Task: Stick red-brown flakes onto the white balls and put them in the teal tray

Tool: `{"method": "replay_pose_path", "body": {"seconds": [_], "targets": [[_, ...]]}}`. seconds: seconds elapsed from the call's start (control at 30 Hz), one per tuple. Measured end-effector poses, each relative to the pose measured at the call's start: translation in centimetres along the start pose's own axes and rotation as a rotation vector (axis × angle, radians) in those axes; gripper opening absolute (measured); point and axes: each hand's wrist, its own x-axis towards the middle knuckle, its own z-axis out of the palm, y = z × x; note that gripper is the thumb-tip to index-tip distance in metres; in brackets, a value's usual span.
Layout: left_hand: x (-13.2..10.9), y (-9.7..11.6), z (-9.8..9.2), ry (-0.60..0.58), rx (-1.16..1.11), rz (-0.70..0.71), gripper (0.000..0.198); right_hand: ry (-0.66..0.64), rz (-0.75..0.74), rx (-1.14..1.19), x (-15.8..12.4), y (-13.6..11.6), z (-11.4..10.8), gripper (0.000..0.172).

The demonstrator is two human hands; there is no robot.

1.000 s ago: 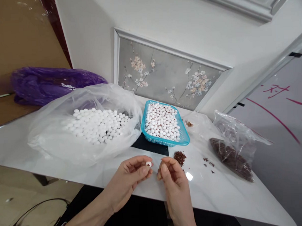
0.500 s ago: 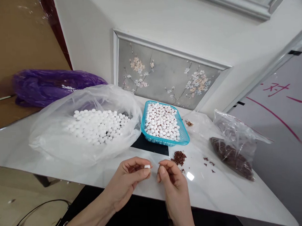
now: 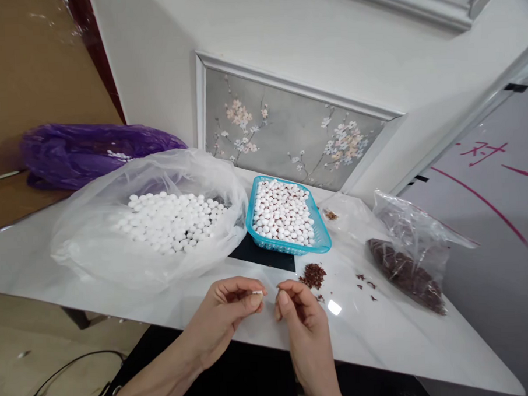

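The left hand (image 3: pixel 216 321) has its grip pinched on one small white piece (image 3: pixel 257 293), in front of the blue basket (image 3: pixel 322 237). The right hand (image 3: pixel 307 324) is in front of the basket too, thumb and finger close together; I cannot tell if its grip has a tiny thing in it. The hands are near but do not touch. It looks like careful finger work on this one piece, and the next move seems to need a still left pinch and a gentle right hand

In front of the basket, a red-brown pile (image 3: pixel 313 275) sits on the surface (image 3: pixel 375 336). White balls (image 3: pixel 282 214) fill the basket. Left of it, a cloudy bag (image 3: pixel 95 252) holds more. Right of it lies a clear bag (image 3: pixel 407 273) of dark brown stuff
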Motion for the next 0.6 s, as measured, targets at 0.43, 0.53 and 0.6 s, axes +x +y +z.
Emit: {"method": "replay_pose_path", "body": {"seconds": [0.43,0.53,0.6], "targets": [[0.05,0.32,0.20,0.004,0.054,-0.015,0.012,-0.019,-0.007,-0.013,-0.14,-0.24,-0.12,0.021],[0.07,0.16,0.14,0.018,0.072,0.012,0.009,-0.016,-0.013,-0.018,-0.15,-0.27,-0.09,0.021],[0.02,0.05,0.11,0.023,0.086,0.037,0.006,-0.017,-0.017,-0.021,-0.24,-0.43,0.07,0.021]]}}
